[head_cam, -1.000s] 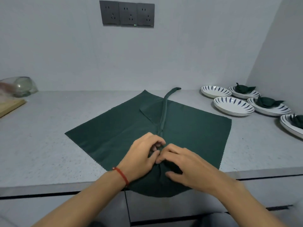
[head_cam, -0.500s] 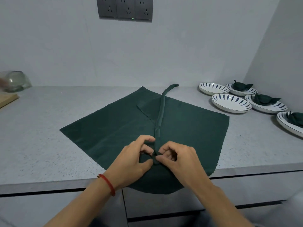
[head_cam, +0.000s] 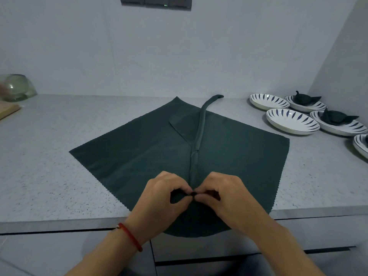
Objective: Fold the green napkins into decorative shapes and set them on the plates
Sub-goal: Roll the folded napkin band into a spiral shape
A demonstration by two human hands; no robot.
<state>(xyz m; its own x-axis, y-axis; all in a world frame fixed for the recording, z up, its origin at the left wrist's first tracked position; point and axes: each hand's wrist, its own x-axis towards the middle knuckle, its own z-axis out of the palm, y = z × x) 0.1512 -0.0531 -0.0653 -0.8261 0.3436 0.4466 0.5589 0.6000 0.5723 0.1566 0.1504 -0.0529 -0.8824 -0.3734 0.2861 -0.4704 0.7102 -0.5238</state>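
Both hands pinch the same spot, low centre of frame: left hand (head_cam: 159, 198) and right hand (head_cam: 225, 198) meet fingertip to fingertip, clamped on the near end of a tightly rolled strip (head_cam: 199, 136) of the green napkin (head_cam: 129, 156). Thumbs and forefingers closed on the roll, other fingers curled. Red cord bracelet (head_cam: 130, 236) on left wrist.

Rolled strip runs from the pinch up toward frame centre, its far tip curving right past the cloth's far corner onto bare counter. Rest of napkin lies flat, spread as a diamond; a folded flap edge slants just left of the roll. Zigzag-cut edges visible along left and right sides. Near corner hangs over the counter's front edge, below the hands.

Grey speckled counter (head_cam: 49, 176) is bare on wide stretches left and right of the cloth. Right side of frame, well apart from the napkin: white plates with blue dashes. Two empty plates (head_cam: 292, 121), two behind them each carrying a folded green napkin (head_cam: 336, 117), a fifth plate cut off at the right border. Upper left edge: glass bowl (head_cam: 17, 87), blurred, and a wooden board corner (head_cam: 8, 111). Socket strip (head_cam: 156, 2) at top of wall.
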